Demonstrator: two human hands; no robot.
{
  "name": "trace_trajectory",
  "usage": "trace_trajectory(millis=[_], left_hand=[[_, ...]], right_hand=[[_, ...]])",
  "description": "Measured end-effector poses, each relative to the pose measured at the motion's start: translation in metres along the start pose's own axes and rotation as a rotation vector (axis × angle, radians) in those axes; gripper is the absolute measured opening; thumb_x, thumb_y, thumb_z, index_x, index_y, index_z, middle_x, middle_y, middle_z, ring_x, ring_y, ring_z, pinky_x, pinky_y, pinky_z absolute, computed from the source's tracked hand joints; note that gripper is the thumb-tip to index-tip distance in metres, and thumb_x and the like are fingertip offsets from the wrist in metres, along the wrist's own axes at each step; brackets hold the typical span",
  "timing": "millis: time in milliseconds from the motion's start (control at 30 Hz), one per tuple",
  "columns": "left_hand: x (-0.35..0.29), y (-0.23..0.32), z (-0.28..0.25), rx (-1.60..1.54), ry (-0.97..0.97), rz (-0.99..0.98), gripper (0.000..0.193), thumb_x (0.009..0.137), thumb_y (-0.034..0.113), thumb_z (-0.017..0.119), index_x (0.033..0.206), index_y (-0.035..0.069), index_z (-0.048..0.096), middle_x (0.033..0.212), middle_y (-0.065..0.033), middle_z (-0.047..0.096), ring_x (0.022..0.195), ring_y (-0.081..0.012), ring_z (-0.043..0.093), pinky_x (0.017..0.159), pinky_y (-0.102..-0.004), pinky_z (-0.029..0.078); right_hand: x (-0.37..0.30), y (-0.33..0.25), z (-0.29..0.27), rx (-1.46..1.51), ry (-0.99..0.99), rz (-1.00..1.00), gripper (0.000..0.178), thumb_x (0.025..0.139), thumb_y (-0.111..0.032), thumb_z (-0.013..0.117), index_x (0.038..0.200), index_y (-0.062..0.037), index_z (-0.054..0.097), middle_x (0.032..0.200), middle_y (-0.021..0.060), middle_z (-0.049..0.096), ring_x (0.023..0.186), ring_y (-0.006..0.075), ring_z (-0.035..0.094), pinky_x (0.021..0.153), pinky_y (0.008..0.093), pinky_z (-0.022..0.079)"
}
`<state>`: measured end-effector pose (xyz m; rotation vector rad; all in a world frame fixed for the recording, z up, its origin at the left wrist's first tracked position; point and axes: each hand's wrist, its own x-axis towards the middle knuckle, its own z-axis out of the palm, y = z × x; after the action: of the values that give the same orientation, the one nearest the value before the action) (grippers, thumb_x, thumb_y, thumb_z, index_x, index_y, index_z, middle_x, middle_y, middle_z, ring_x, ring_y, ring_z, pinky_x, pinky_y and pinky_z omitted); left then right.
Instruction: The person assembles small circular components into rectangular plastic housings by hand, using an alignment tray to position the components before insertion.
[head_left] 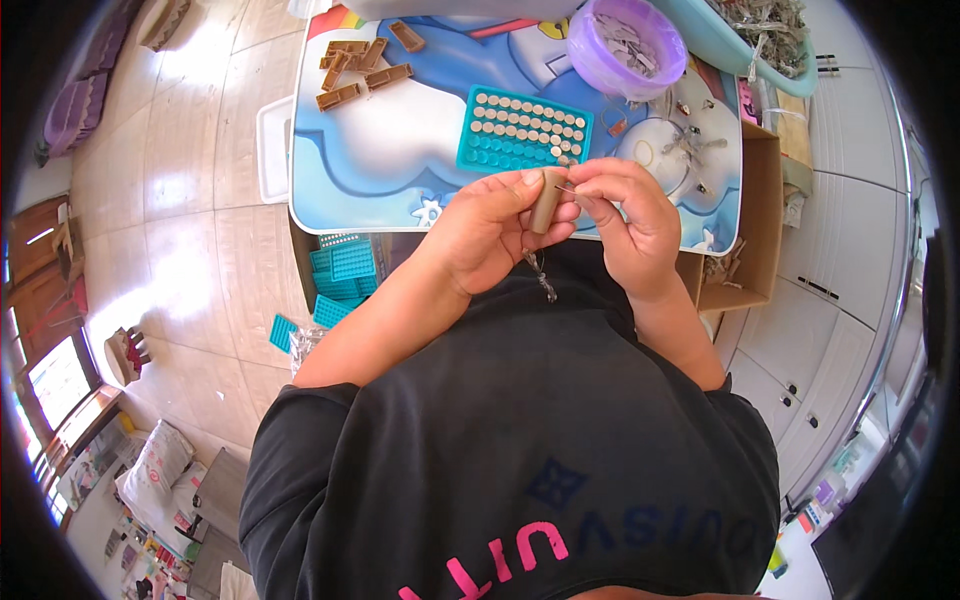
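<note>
In front of my chest, at the table's near edge, my left hand (pixel 475 225) is closed round a smooth brown oblong piece (pixel 545 208), held nearly upright. My right hand (pixel 637 222) meets it from the other side, thumb and forefinger pinched on a thin wire-like bit (pixel 566 188) beside the piece's upper part. Its far end is hidden by the fingers. Below the left fingers dangles a dark twisted strand (pixel 541 275). Just beyond both hands lies a teal tray (pixel 466 150) with rows of small round pale discs (pixel 520 115); its nearer left cups hold none.
Several brown oblong plastic pieces (pixel 388 77) lie at the table's far left. A purple tub (pixel 582 65) of grey scraps stands far right, near a pale blue basin (pixel 700 30). Loose small metal parts (pixel 690 145) lie right. Cardboard box (pixel 765 220) and stacked teal trays (pixel 350 262) flank the table.
</note>
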<state>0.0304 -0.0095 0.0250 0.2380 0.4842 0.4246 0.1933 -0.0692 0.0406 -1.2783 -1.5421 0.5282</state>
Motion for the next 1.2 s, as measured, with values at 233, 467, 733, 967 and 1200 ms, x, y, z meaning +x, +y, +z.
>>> trace_trajectory(millis=[233,467,733,967,1200], left_hand=[[-0.002,-0.002,0.007,0.027,0.074,0.004,0.031,0.092,0.02,0.049,0.111,-0.004,0.055,0.094,-0.012,0.063,0.082,-0.0208,0.061,0.08,-0.0313,0.048],[-0.002,-0.005,0.003,0.049,0.047,-0.006,0.032,0.093,0.023,0.049,0.111,-0.002,0.056,0.095,-0.0094,0.063,0.087,-0.0173,0.062,0.082,-0.0299,0.05],[-0.004,-0.008,0.002,0.059,0.105,0.001,0.036,0.094,0.023,0.044,0.118,-0.004,0.05,0.1,-0.011,0.061,0.089,-0.0189,0.06,0.087,-0.0332,0.046],[-0.006,-0.007,0.007,0.045,0.086,0.006,0.033,0.095,0.022,0.045,0.118,-0.002,0.05,0.099,-0.008,0.062,0.089,-0.0148,0.062,0.084,-0.0299,0.051],[-0.004,-0.01,0.001,0.062,0.118,0.033,0.032,0.095,0.022,0.044,0.116,-0.001,0.051,0.099,-0.0072,0.061,0.09,-0.0143,0.062,0.084,-0.0293,0.051]], right_hand=[[0.0,0.0,0.0,-0.161,-0.017,-0.046,0.01,0.074,0.001,0.064,0.083,-0.0013,0.061,0.086,0.011,0.061,0.075,0.0252,0.061,0.064,0.0297,0.049],[0.0,-0.001,0.004,-0.215,0.03,-0.121,0.011,0.072,0.002,0.065,0.082,-0.0012,0.061,0.083,0.011,0.061,0.072,0.0253,0.06,0.062,0.0306,0.049],[-0.003,0.003,0.008,-0.205,0.044,-0.137,0.011,0.071,0.002,0.065,0.081,-0.0015,0.061,0.084,0.0109,0.062,0.072,0.0246,0.061,0.062,0.0305,0.049],[-0.004,0.005,0.011,-0.207,0.088,-0.167,0.013,0.07,0.003,0.066,0.082,-0.0013,0.062,0.084,0.0103,0.062,0.071,0.0227,0.06,0.06,0.0284,0.049],[-0.004,0.006,0.009,-0.206,0.043,-0.175,0.012,0.071,0.002,0.066,0.082,-0.0004,0.061,0.086,0.0123,0.062,0.071,0.0248,0.062,0.061,0.0306,0.05]])
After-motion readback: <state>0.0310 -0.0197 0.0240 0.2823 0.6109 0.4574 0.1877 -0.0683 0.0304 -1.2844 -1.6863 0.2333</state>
